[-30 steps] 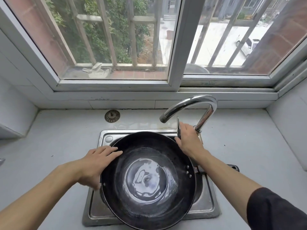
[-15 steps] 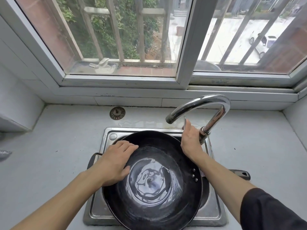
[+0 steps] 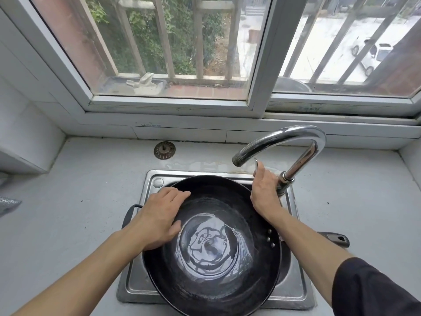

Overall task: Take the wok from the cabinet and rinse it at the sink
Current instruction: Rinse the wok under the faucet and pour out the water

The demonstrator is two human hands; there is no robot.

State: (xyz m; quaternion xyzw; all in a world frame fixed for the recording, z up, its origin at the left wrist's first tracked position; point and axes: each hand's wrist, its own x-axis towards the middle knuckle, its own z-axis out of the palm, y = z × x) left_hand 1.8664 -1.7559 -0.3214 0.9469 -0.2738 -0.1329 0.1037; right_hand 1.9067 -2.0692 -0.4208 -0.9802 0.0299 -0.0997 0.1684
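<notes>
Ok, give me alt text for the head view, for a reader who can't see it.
A black wok holding a little water sits in a steel sink; the left hand lies flat on its inner wall while the right hand is at the lever of the chrome faucet. No water is running; a window is behind.

text: none legible | window frame (image 3: 173, 106): faint print (too small to read) | wall tile (image 3: 180, 133): same
</notes>
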